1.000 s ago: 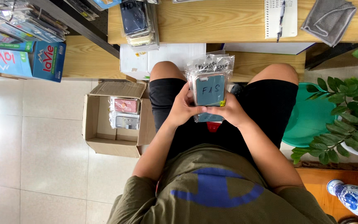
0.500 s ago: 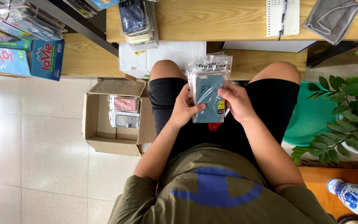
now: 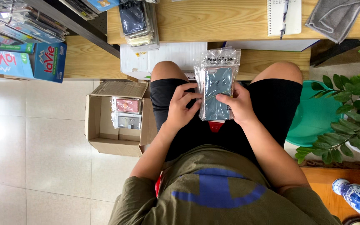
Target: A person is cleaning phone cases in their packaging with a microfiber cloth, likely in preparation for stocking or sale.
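Holding one stack of bagged cases (image 3: 217, 89) over my lap, left hand (image 3: 182, 106) and right hand (image 3: 238, 104) both grasping it, one box (image 3: 105, 125) beside my knee, two packets (image 3: 126, 112) inside.

- Clear plastic sleeves (image 3: 216, 81) with a grey-green phone case showing in front — a small stack at centre frame, pinched between the left hand (image 3: 183, 109) and right hand (image 3: 239, 105) above the lap.
- Open brown cardboard box (image 3: 101, 139), left of centre on the floor tiles, flaps spread.
- Two clear packets (image 3: 126, 112) inside that box — one pinkish, one grey.
- Blue carton (image 3: 48, 61) with a red-and-white label, upper left.
- Pile of dark bagged cases (image 3: 136, 21) on the wooden desk, top centre.
- White flat box (image 3: 163, 54) under the desk edge, just above the knees.
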